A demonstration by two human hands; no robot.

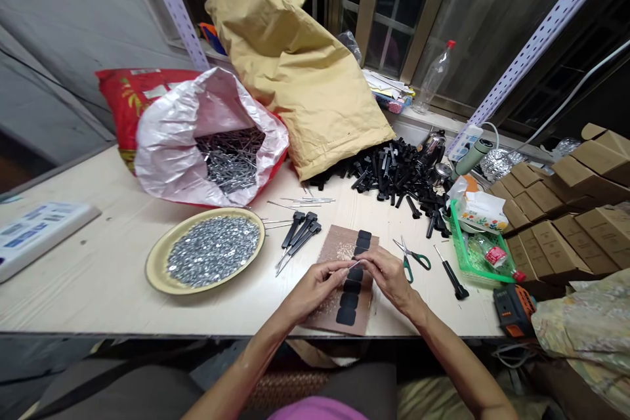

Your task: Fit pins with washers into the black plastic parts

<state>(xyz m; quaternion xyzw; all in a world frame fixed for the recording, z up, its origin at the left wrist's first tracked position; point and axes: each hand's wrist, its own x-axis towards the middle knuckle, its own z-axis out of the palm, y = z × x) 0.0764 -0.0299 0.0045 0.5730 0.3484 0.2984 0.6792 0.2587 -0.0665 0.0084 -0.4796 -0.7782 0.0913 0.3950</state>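
Observation:
My left hand (315, 285) and my right hand (391, 272) meet over a brown board (335, 236). Both are closed in a pinch on a thin, pale metal rod (353, 265) that spans the gap between the fingertips. Its far end is hidden in the right fingers, and I cannot tell whether anything small is with it. A column of black rounded pads (347, 316) runs down the board, with small pale bits scattered beside it. Left of the board lie several black-handled metal rods (301, 236). To the right are green-handled scissors (412, 256) and another black-handled rod (453, 280).
A cream dish (156, 269) of small metal washers stands left, before a red-and-white sack (162, 164) of metal rods. Behind are a brown paper sack (305, 72) and heaped black plastic parts (388, 170). A green basket (460, 246), cardboard boxes (566, 246) and a power tool (514, 310) occupy the right.

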